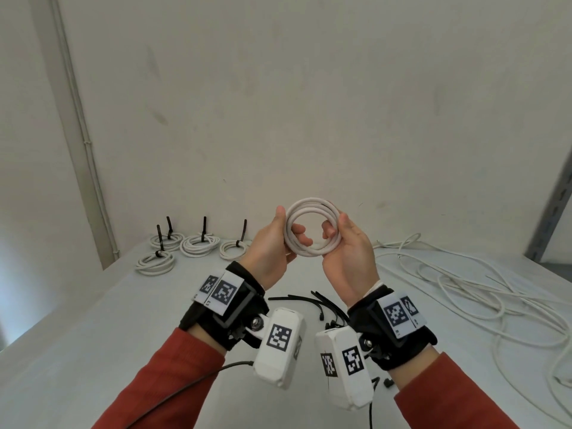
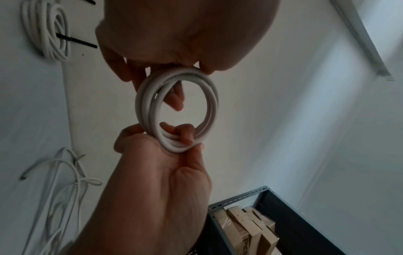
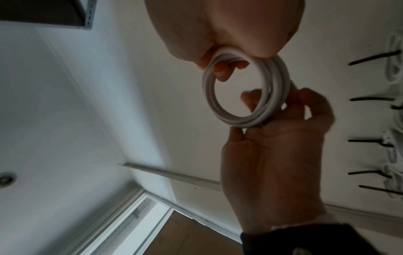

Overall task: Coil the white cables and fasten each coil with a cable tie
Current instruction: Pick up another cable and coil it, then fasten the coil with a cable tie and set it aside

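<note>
1. The left hand [image 1: 268, 252] grips the left side of a round coil of thick white cable [image 1: 312, 228], held upright in the air above the pale grey table [image 1: 93, 320]. Its thumb lies on the outer rim and its curled fingers [image 1: 301, 233] reach through the ring from behind, so the turns sit pinched between thumb and fingers.
2. The right hand [image 1: 348, 261] grips the opposite, right side of the same coil in the same way: thumb along the outside, fingertips [image 1: 328, 232] hooked through the opening and folded over the bundled turns.
3. From the left wrist view the coil [image 2: 176, 110] hangs between the two hands, with the left fingers [image 2: 174, 96] inside the ring at the top and the right fingers [image 2: 185, 132] wrapped over its lower edge.
4. From the right wrist view the coil [image 3: 246, 91] shows several turns lying close together; no tie shows on the parts in view.
5. Beyond the left fingers, at the table's far edge, lie four small white cable coils [image 1: 198, 244], each bound with a black cable tie whose tail stands up.
6. Below the hands, towards the wrists, a loose bunch of black cable ties [image 1: 322, 305] lies on the table.
7. To the right of the right fingers, long loose white cables [image 1: 464, 283] sprawl uncoiled over the table.
8. In the left wrist view a grey metal shelf frame [image 2: 240, 198] holds brown cardboard boxes [image 2: 250, 227] wrapped in clear film, standing side by side inside it.
</note>
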`<action>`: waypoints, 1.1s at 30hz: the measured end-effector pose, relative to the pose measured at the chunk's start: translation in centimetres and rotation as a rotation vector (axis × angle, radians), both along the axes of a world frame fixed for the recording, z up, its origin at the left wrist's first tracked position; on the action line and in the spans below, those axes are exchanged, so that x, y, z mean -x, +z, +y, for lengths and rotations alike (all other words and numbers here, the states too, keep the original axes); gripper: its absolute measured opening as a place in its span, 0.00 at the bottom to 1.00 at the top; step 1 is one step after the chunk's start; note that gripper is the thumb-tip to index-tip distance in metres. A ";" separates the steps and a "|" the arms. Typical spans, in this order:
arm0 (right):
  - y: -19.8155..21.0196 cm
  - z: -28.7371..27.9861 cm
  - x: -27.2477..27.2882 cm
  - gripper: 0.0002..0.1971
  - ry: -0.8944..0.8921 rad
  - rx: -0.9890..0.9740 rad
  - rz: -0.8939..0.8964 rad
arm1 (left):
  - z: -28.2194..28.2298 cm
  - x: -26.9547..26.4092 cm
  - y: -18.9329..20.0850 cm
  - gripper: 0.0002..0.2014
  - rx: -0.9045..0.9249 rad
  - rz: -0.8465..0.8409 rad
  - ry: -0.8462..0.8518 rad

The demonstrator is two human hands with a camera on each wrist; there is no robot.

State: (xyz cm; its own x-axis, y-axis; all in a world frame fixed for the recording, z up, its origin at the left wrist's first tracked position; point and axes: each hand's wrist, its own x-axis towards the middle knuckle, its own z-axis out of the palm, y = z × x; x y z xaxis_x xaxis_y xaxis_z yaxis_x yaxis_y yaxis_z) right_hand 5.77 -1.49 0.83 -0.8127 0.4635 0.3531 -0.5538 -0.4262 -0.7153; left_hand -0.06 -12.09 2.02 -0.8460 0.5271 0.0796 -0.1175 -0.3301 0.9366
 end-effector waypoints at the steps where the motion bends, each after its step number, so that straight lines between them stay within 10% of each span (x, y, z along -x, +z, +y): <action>1: -0.3 0.2 0.0 0.14 0.009 -0.008 -0.024 | -0.1 0.2 0.0 0.24 -0.029 0.023 -0.003; 11: -0.6 0.6 -0.6 0.21 -0.103 -0.567 -0.407 | -0.2 0.5 -0.7 0.20 0.530 0.710 0.075; 24: -2.6 0.3 0.2 0.14 -0.092 -0.088 -0.304 | 0.4 0.2 -2.4 0.11 0.118 0.091 0.019; 33: -3.8 1.6 0.4 0.14 0.089 -0.087 -0.368 | 1.0 0.6 -4.1 0.13 0.106 0.144 0.112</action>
